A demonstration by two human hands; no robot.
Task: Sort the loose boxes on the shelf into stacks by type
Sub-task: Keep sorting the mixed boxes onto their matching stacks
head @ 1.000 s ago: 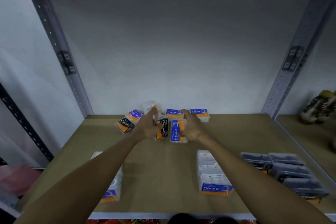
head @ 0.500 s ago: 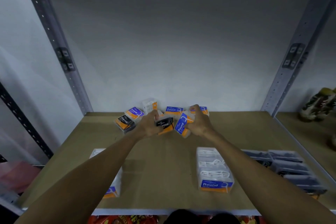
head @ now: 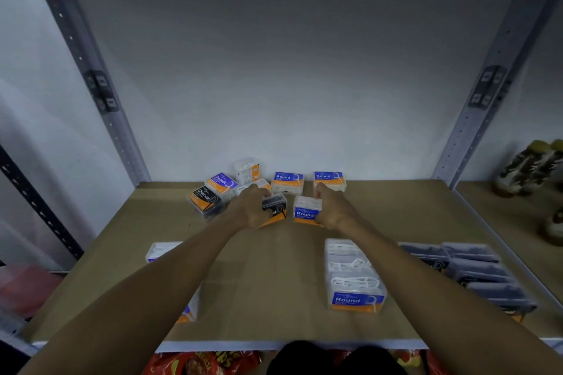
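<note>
My left hand (head: 250, 207) grips a black Charcoal box (head: 275, 209) near the back of the shelf. My right hand (head: 333, 209) grips a blue-and-orange Round box (head: 306, 211) beside it. Behind them lie loose boxes: another Charcoal box (head: 205, 201), a purple Smooth box (head: 222, 183), a clear box standing on end (head: 247, 170) and two Round boxes (head: 288, 182) (head: 329, 180). At the front stands a stack of Round boxes (head: 353, 275). A row of dark Charcoal boxes (head: 481, 275) is at front right. A stack of Smooth boxes (head: 161, 251) is partly hidden under my left forearm.
The brown shelf board (head: 274, 277) has grey metal uprights (head: 100, 91) (head: 487, 88) at both back corners and a white wall behind. Patterned objects (head: 530, 167) stand on the neighbouring shelf at right. Red snack bags (head: 201, 364) show below the front edge.
Both hands have lowered their boxes and turned them label-up. They moved slightly apart, the left hand with the Charcoal box, the right with the Round box.
</note>
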